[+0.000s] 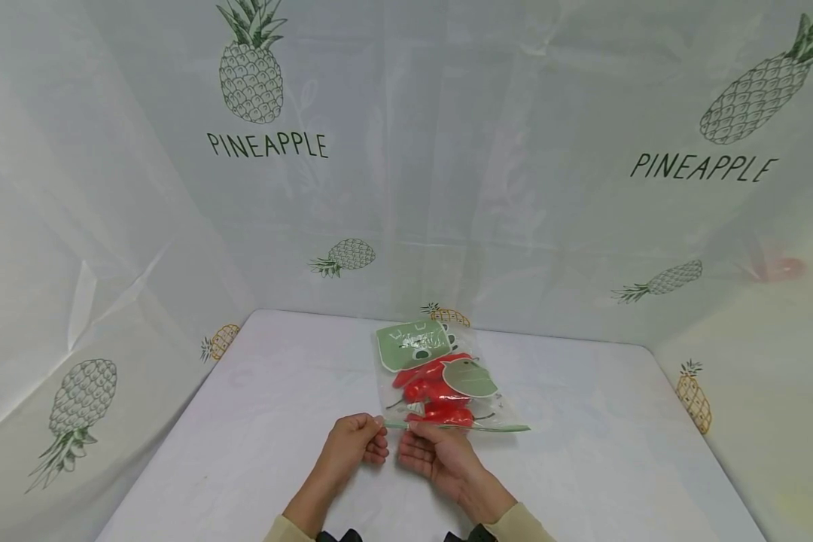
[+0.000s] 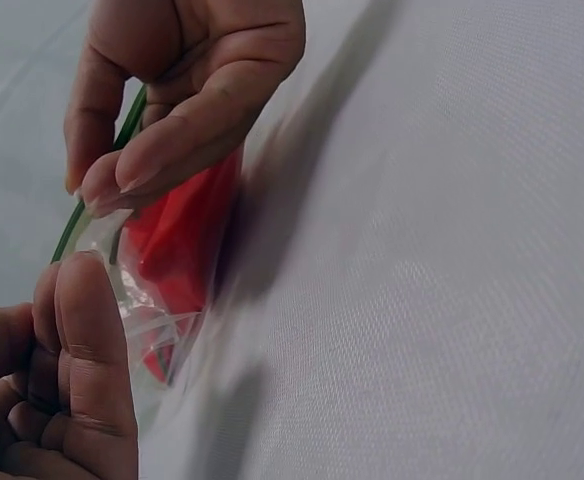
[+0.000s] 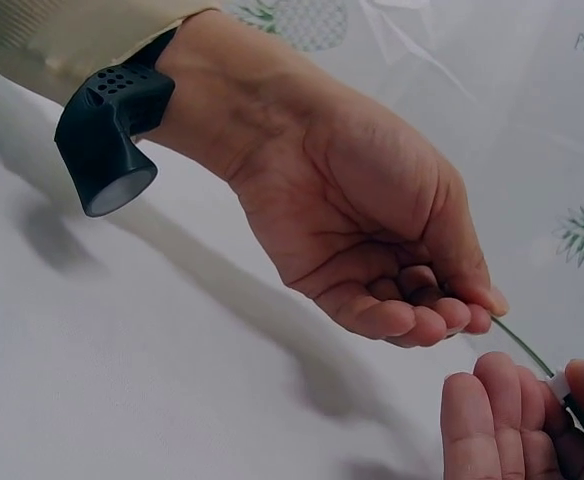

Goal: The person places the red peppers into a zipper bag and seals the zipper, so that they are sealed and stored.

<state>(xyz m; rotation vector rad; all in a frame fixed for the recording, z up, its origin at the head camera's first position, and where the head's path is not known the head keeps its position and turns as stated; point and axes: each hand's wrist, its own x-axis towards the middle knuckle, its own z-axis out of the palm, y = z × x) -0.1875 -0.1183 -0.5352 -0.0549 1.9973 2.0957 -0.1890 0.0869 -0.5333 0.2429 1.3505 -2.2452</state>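
Observation:
A clear zip bag (image 1: 416, 345) with green cartoon prints lies flat on the table, its green-edged mouth (image 1: 504, 429) facing me. Several red chili peppers (image 1: 433, 391) with dark stems show through the plastic. At the mouth's left end, my left hand (image 1: 354, 444) pinches the strip between thumb and curled fingers. My right hand (image 1: 446, 461) grips the same strip a short way to the right, palm turned inward. In the right wrist view a small white slider (image 3: 560, 387) sits on the strip, right at my right thumb.
A white-covered table (image 1: 278, 376) spreads around the bag. Pale curtains (image 1: 447, 188) printed with pineapples hang behind it and along both sides. A blurred red shape (image 1: 779, 269) shows at the right curtain.

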